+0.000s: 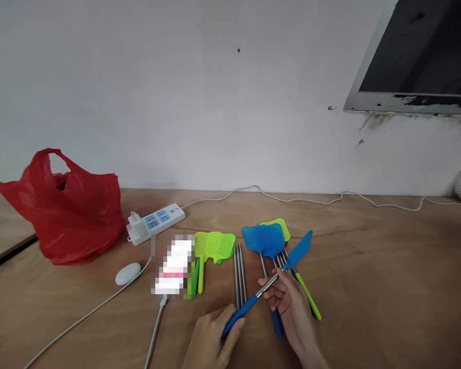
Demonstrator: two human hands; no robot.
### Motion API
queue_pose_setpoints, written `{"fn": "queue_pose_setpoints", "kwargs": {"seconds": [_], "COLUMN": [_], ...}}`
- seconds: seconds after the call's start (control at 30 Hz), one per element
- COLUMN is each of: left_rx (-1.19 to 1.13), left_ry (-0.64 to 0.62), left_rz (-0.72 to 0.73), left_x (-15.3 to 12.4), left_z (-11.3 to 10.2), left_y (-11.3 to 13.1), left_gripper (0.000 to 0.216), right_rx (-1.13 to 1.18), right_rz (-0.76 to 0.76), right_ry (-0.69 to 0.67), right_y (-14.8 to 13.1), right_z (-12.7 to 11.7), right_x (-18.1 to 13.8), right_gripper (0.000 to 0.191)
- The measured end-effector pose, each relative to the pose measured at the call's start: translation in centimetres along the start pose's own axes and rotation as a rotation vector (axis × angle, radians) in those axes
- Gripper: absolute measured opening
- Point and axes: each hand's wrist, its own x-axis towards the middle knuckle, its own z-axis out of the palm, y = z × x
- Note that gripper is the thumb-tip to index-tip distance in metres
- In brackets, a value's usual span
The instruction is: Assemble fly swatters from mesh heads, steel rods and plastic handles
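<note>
1. Our left hand wraps around the blue handle of a fly swatter, while our right hand lightly pinches its metal shaft near the blue head; the swatter slants up to our right.
2. Should we twist or pull unevenly, the shaft could slide through that light pinch, or the thin head could bend.
3. Close by the right hand, a pile of swatters lies overlapped; a low wrist might catch its handles and scatter them.
4. Just past our left hand, the metal rods lie side by side; a knuckle's nudge could roll them.
5. Farther left, green swatter heads sit beside the phone, whose cable could snag our left forearm.
6. Our widest room is rightward over the wooden tabletop; leftward, the power strip and red bag crowd us.
7. At the back, the wall bounds us; we cannot see the near edge.
</note>
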Motion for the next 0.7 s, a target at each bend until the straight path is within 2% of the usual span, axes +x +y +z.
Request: {"fn": "queue_pose_setpoints", "kwargs": {"seconds": [0.37, 0.57, 0.7], "left_rx": [0.028, -0.167, -0.243], "left_ry": [0.027, 0.037, 0.138], "left_rz": [-0.059, -0.061, -0.086], "left_x": [-0.2, 0.5, 0.8], "left_z": [0.2, -0.4, -1.0], "left_y": [-0.2, 0.0, -0.2], "left_gripper": [0.027, 0.028, 0.028], "right_rx": [0.098, 0.129, 0.167], "right_rz": [-0.099, -0.073, -0.077], "right_ry": [0.013, -0.018, 0.012], "right_y": [0.1, 0.2, 0.8], "right_z": [0.0, 0.4, 0.5], "right_x": [0.2, 0.6, 0.5], "right_gripper": [0.031, 0.032, 0.03]}}
